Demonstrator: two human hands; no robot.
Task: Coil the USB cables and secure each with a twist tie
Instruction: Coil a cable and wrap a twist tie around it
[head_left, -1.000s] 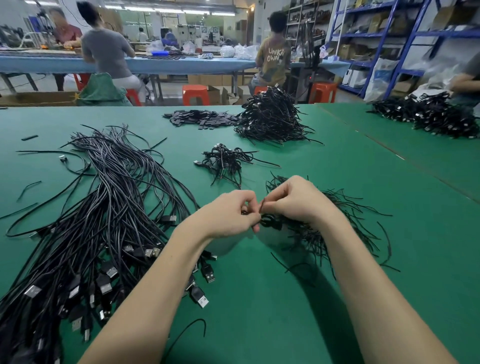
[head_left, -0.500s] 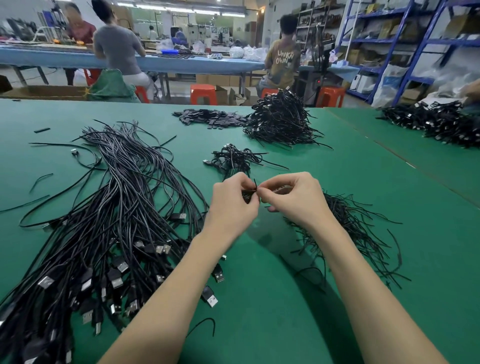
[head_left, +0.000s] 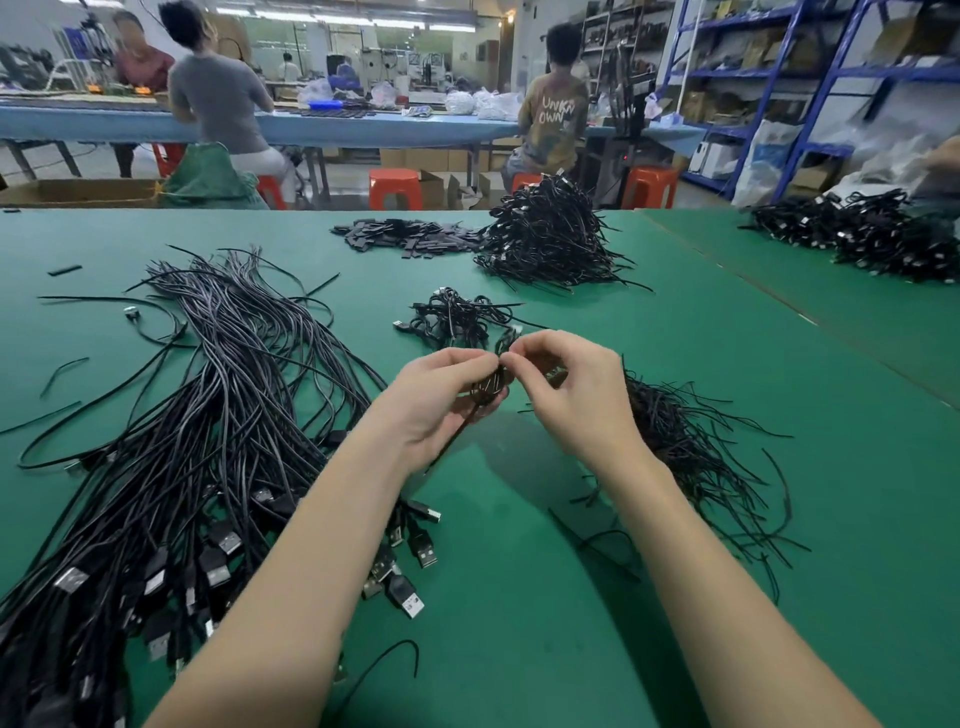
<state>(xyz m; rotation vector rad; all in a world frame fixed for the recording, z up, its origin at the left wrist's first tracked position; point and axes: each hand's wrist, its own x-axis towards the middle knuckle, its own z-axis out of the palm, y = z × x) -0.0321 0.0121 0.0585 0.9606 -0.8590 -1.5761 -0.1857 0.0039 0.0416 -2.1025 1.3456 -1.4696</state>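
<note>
2 hands (head_left: 441, 400) (head_left: 571, 400) pinch coiled cable (head_left: 491, 384).

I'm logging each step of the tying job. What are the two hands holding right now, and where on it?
The left hand grips a coiled cable around its middle; the right hand pinches something at the coil's top, probably a twist tie, too small to tell.

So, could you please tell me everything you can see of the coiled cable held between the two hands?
The coiled cable is a small black bundle of thin glossy cord, held above the green table. The left hand cups it from below; the right hand pinches at its top. One strand trails down past the left palm. Whether a tie is on it cannot be told.
</note>
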